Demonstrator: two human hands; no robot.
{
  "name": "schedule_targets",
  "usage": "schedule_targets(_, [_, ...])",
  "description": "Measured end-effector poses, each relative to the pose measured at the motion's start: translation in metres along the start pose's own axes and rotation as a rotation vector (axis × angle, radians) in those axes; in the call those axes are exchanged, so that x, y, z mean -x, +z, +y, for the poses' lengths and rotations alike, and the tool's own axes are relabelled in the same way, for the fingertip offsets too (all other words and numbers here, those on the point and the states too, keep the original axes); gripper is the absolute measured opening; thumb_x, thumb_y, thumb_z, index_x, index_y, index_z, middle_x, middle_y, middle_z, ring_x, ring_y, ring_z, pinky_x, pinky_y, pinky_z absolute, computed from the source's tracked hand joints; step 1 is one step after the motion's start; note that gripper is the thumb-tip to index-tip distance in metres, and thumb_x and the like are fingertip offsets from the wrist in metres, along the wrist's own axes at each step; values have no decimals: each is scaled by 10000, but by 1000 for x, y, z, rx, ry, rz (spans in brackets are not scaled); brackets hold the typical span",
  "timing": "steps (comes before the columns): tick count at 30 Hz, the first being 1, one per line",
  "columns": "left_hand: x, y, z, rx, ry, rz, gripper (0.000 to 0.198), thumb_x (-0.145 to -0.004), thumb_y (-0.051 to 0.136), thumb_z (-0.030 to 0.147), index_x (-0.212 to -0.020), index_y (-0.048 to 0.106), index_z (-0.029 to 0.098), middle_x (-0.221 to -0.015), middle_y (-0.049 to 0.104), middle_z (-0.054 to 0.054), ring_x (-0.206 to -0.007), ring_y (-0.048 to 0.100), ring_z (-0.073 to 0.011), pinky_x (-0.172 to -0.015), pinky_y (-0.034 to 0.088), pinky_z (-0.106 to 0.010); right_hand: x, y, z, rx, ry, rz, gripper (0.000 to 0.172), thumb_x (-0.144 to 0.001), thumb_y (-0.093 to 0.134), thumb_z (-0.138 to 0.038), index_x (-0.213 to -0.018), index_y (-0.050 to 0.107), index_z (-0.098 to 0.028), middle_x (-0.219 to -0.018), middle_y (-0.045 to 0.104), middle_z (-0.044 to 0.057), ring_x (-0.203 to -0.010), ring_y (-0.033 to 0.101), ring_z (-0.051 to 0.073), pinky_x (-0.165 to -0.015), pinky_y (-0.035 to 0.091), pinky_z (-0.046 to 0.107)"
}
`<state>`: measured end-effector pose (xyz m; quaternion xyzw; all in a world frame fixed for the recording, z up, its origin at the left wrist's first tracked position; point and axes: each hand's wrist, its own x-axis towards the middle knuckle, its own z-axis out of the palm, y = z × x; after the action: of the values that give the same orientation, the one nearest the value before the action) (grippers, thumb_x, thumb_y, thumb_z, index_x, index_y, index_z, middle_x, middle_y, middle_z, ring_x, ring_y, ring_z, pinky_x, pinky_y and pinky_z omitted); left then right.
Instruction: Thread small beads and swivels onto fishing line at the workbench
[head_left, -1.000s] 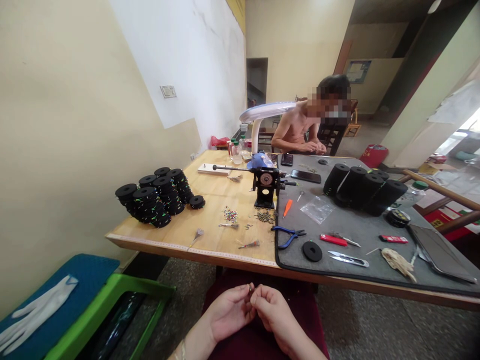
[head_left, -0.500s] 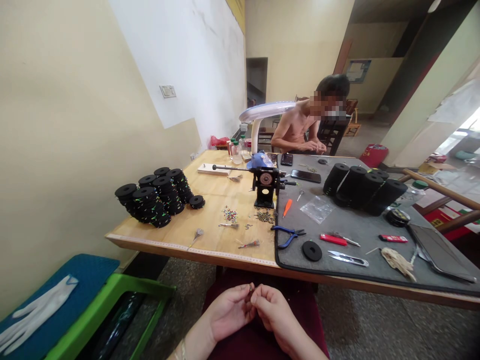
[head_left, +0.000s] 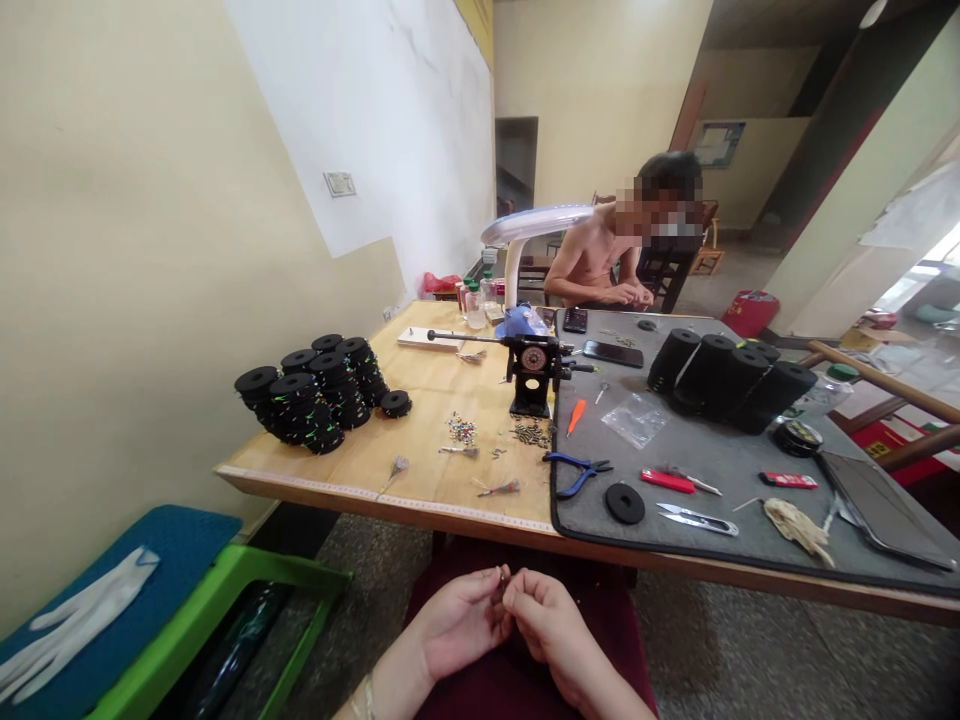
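My left hand (head_left: pixel 466 622) and my right hand (head_left: pixel 546 618) meet over my lap, in front of the table's edge. Both are closed, thumbs against fingertips in a pinch. Between the fingertips is a small dark speck, too tiny to name. Nearest on the wooden tabletop (head_left: pixel 322 478) lies a small bundle with a red-tipped end (head_left: pixel 496 488). A flat black foam spool (head_left: pixel 625 503) and blue-handled pliers (head_left: pixel 576 472) rest on the grey mat (head_left: pixel 517 535) side, with thread snips (head_left: pixel 697 518) to their right.
Stacked black spools (head_left: pixel 307 400) stand at left, more spools (head_left: pixel 724 380) at right. A black winding device (head_left: pixel 531 375) and a lamp (head_left: pixel 517 255) stand mid-table. Colored beads (head_left: pixel 462 429) lie in a pile. Another person (head_left: pixel 592 262) sits opposite. A green stool (head_left: pixel 217 590) holds a white glove (head_left: pixel 82 620).
My hands keep almost the same pinched pose over my lap. The view has shifted very slightly; nothing on the table has visibly moved.
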<state>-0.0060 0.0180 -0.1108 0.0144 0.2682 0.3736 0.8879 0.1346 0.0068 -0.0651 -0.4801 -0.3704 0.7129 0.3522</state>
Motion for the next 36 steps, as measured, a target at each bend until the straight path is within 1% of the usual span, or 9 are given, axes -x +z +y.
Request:
schedule_targets(12, [-1,1,0,13,-14,-9,74,-820,614,119,-789,677,95,-681,688,-34,-636,632,-122,-653,436,-233,-1,0,1,-21,1,-4,174,-629,573,-296,-570,445,-194,-377,330,-126,-331,133,16,-359,66,191])
schedule_targets(18, [-2,1,0,2,-4,-22,80,-824,609,117,-790,678,96,-685,686,-40,-634,631,-126,-657,436,-238,-2,-1,2,-7,6,-6,171,-631,560,-308,-572,443,-199,-372,349,-122,-315,147,18,-336,64,190])
schedule_targets(27, [-2,0,0,-8,-6,-22,61,-813,624,122,-795,679,100,-695,690,-38,-650,634,-128,-669,432,-239,-3,-3,4,-20,23,-26,155,-629,542,-313,-594,441,-202,-354,352,-127,-302,134,15,-327,49,189])
schedule_targets(36, [0,2,-1,-15,9,-22,28,-789,651,110,-790,675,96,-684,679,-33,-655,630,-126,-673,422,-237,-3,-3,5,-24,24,-2,177,-645,561,-325,-596,450,-196,-359,354,-125,-305,129,14,-328,50,188])
